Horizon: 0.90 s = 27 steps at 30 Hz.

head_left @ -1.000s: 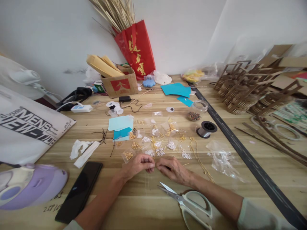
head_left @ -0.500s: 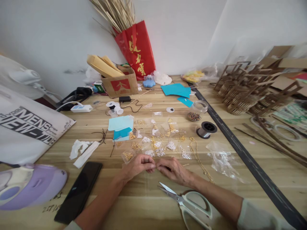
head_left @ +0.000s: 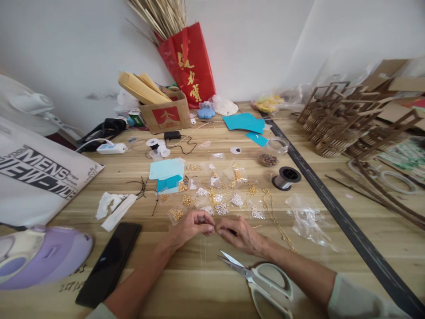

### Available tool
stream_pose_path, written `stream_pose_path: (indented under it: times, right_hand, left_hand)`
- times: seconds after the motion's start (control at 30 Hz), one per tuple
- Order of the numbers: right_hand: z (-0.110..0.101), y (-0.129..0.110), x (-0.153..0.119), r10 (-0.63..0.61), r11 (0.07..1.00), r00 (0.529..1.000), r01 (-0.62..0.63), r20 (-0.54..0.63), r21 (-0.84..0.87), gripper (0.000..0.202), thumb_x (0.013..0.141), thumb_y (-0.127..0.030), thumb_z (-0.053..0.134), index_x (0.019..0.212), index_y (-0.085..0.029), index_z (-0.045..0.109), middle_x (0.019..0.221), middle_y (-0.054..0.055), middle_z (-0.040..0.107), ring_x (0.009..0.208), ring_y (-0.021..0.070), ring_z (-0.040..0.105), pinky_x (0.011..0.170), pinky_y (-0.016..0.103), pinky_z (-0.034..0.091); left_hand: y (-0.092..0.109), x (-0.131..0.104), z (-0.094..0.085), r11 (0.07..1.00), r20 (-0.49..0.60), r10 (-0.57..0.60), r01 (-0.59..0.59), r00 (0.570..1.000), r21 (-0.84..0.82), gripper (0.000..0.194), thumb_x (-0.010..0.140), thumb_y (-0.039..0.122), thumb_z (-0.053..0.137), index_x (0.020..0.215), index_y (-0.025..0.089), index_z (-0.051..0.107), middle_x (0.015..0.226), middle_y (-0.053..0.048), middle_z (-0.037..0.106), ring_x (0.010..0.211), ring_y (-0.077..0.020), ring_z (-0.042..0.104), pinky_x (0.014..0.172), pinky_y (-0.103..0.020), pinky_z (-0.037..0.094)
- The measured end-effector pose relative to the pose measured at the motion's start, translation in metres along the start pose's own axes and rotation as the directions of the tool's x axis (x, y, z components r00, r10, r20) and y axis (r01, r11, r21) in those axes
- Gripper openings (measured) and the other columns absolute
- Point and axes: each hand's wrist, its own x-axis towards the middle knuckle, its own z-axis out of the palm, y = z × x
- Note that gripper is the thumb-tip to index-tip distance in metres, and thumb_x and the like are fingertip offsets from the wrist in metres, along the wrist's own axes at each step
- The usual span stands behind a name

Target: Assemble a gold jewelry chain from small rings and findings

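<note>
At near edge of wooden table (head_left: 332, 248), left hand (head_left: 191, 225) and right hand (head_left: 239, 233) meet fingertip to fingertip, fingers pinched together over something too small to make out. Just beyond fingertips: cluster of small clear packets of gold and silver charms (head_left: 215, 195). Gold chain (head_left: 277, 223) lies right of right hand. White-handled scissors (head_left: 262, 281), blades apart, lie just behind right wrist. Black phone (head_left: 111, 261) lies flat, left of left forearm. Spool of wire (head_left: 286, 178) stands farther off, beyond chain.
</note>
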Motion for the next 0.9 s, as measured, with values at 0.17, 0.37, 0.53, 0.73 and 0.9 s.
stream_pose_path:
  times: [0.17, 0.37, 0.53, 0.73, 0.9]
  right_hand:
    - [0.0003, 0.0005, 0.0001, 0.01, 1.0, 1.0, -0.01, -0.007, 0.017, 0.015, 0.095, -0.018, 0.045, 0.09, -0.017, 0.059, 0.078, 0.002, 0.063, 0.066, 0.0115, 0.055, 0.064, 0.021, 0.043]
    - [0.0003, 0.0005, -0.0004, 0.017, 1.0, 1.0, -0.017, -0.017, 0.017, 0.013, 0.094, -0.018, 0.046, 0.09, -0.016, 0.059, 0.076, 0.002, 0.061, 0.063, 0.0109, 0.052, 0.061, 0.021, 0.042]
    - [0.0003, 0.0012, -0.0013, 0.049, 0.999, 0.999, -0.049, -0.011, -0.019, 0.013, 0.094, -0.018, 0.047, 0.09, -0.017, 0.058, 0.074, 0.0, 0.058, 0.06, 0.0105, 0.049, 0.058, 0.02, 0.039]
    - [0.0006, 0.0011, -0.0024, 0.086, 0.996, 0.996, -0.086, -0.003, -0.023, 0.014, 0.094, -0.021, 0.046, 0.09, -0.017, 0.059, 0.073, 0.0, 0.059, 0.061, 0.011, 0.049, 0.059, 0.021, 0.039]
    - [0.0008, 0.0022, -0.0032, 0.111, 0.994, 0.994, -0.111, 0.014, -0.007, 0.014, 0.094, -0.02, 0.046, 0.094, -0.017, 0.06, 0.079, 0.002, 0.062, 0.066, 0.0119, 0.053, 0.062, 0.022, 0.041]
  left_hand:
    - [0.0002, 0.001, -0.001, 1.0, 0.033, 0.011, -0.011, 0.999, 0.006, 0.021, 0.07, 0.032, 0.075, 0.073, 0.011, 0.069, 0.066, -0.004, 0.07, 0.061, -0.0125, 0.062, 0.063, -0.024, 0.049]
    - [0.0002, 0.001, -0.0016, 1.0, 0.038, 0.003, -0.002, 0.999, -0.026, 0.024, 0.071, 0.034, 0.075, 0.077, 0.011, 0.069, 0.068, -0.005, 0.071, 0.063, -0.0137, 0.063, 0.064, -0.025, 0.05]
    - [-0.0003, 0.0003, -0.0012, 0.999, 0.033, 0.015, -0.013, 0.999, -0.045, 0.023, 0.071, 0.032, 0.076, 0.076, 0.011, 0.067, 0.067, -0.004, 0.071, 0.061, -0.0129, 0.063, 0.062, -0.025, 0.05]
    - [-0.0031, 0.001, -0.0025, 0.999, 0.033, 0.002, -0.001, 0.999, -0.048, 0.023, 0.07, 0.032, 0.076, 0.076, 0.01, 0.069, 0.068, -0.005, 0.071, 0.061, -0.0132, 0.063, 0.062, -0.024, 0.051]
    - [-0.0054, 0.0017, -0.0038, 0.998, 0.054, -0.007, 0.011, 0.998, -0.065, 0.02, 0.067, 0.028, 0.078, 0.077, 0.011, 0.071, 0.069, -0.005, 0.073, 0.062, -0.0128, 0.064, 0.064, -0.024, 0.05]
